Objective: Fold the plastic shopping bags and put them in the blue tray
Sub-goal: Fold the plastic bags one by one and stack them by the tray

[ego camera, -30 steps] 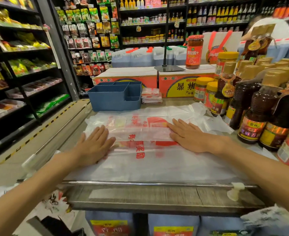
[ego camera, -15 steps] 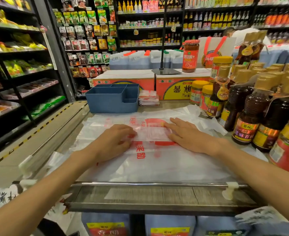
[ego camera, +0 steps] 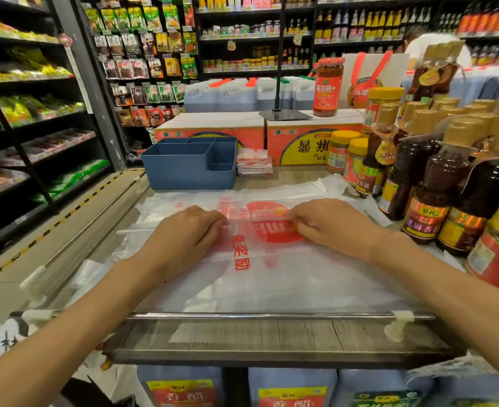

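Note:
A clear plastic shopping bag (ego camera: 251,268) with red print lies flat on the counter, on top of more loose bags. My left hand (ego camera: 186,239) and my right hand (ego camera: 330,224) sit side by side at its far folded edge, fingers curled and pinching the plastic. Behind them stands the blue tray (ego camera: 180,168) with several compartments; nothing shows inside it from here. A small stack of folded bags (ego camera: 254,163) lies just right of the tray.
Dark sauce bottles (ego camera: 436,195) and yellow-lidded jars (ego camera: 342,151) crowd the right side of the counter. Orange cartons (ego camera: 301,139) stand behind the tray. A metal rail (ego camera: 271,316) runs along the near edge. Store shelves line the left aisle.
Both hands moved from lying flat and apart on the bag to close together at its far edge, fingers now curled and pinching the fold. The camera came closer.

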